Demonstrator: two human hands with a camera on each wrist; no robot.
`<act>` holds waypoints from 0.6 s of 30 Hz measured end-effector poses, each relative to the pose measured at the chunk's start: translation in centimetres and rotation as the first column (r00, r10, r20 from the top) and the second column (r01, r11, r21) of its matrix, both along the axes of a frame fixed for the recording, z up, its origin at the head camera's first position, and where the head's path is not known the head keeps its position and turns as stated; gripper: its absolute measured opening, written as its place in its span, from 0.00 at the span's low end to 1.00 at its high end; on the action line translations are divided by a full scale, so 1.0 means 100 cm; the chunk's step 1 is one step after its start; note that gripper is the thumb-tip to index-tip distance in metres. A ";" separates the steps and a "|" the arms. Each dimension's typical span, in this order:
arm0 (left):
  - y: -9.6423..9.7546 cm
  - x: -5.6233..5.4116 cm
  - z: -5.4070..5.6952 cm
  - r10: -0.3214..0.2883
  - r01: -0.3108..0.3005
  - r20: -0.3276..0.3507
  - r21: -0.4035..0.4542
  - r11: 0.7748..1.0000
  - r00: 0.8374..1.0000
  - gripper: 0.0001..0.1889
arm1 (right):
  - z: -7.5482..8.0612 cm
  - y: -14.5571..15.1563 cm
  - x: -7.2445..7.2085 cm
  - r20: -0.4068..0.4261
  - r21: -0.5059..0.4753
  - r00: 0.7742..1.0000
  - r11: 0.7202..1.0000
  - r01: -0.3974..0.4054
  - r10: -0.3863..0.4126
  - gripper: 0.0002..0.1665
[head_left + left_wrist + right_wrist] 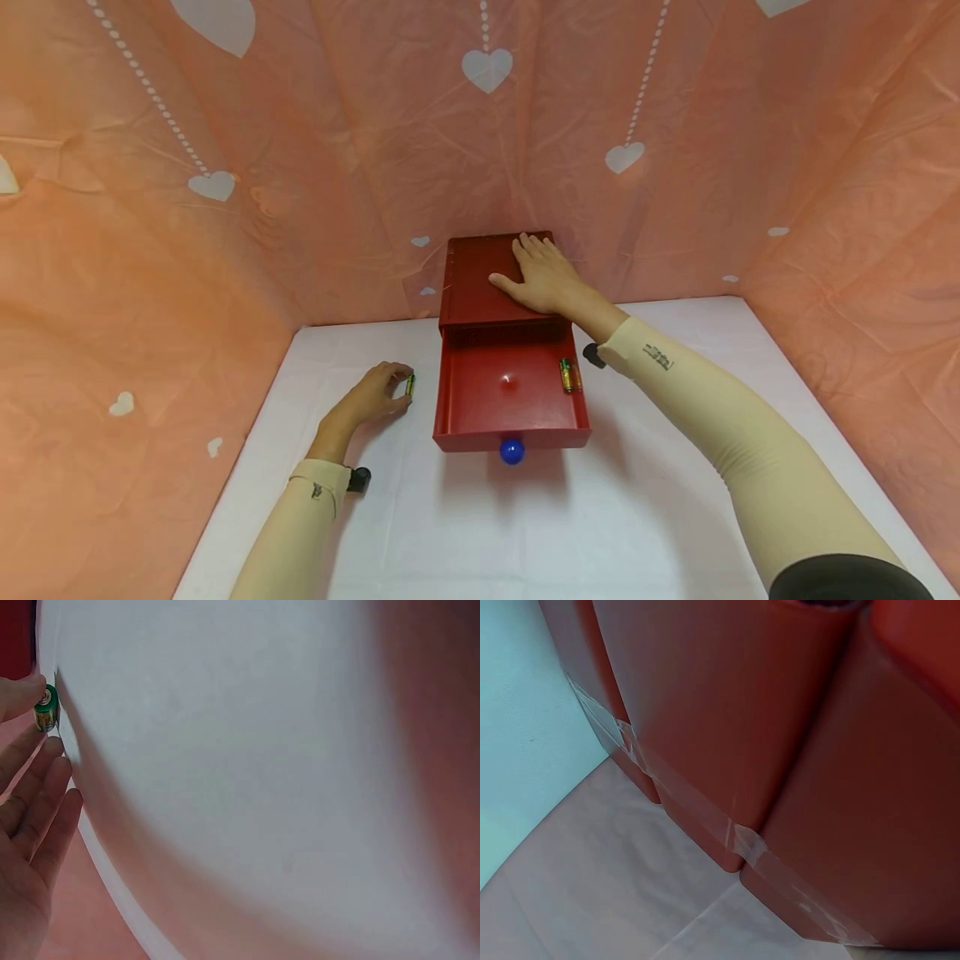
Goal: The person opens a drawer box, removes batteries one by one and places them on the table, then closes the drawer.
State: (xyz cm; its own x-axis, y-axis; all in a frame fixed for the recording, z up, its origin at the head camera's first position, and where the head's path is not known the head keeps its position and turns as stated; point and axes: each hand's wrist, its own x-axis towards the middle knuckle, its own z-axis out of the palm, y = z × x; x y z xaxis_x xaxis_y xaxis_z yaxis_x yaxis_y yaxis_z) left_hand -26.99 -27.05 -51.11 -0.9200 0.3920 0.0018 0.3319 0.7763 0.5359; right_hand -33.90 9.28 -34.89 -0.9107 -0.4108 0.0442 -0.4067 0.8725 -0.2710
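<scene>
Pinched between thumb and finger of the left hand (375, 393), left of the drawer (480, 408): a small cylindrical battery (410, 384), green and gold. Whether touching the white bench (420, 542) or held just above: cannot tell. In the head view, seen side-on; in the left wrist view, seen toward its green-banded end, with the other fingers loosely extended beside it. On top of the red cabinet (480, 275), seen in the head view alone: the right hand (546, 279), released, palm down, fingers spread. Along the cabinet's side, seen in the right wrist view alone: clear tape (746, 844). Pulled out from the cabinet: the drawer, red, fitted with a blue knob (512, 452) in front. Inside, lying near the right wall: a second battery (566, 376), green and gold.
</scene>
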 end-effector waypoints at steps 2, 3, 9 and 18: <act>0.000 0.000 0.000 0.002 -0.002 0.004 -0.002 1.000 1.000 0.27 | 0.000 0.000 0.000 0.002 -0.004 1.000 1.000 0.001 -0.001 0.54; 0.001 0.000 -0.001 0.003 -0.003 0.005 -0.004 1.000 1.000 0.27 | -0.001 0.001 0.000 0.001 -0.005 1.000 1.000 0.001 -0.001 0.54; 0.001 0.000 0.000 0.003 -0.004 0.017 0.016 1.000 1.000 0.29 | -0.001 0.001 0.000 0.002 -0.004 1.000 1.000 -0.003 0.003 0.54; 0.001 0.006 0.017 0.007 -0.007 -0.017 0.005 1.000 1.000 0.30 | -0.001 0.001 -0.002 0.002 -0.004 1.000 1.000 -0.003 0.003 0.55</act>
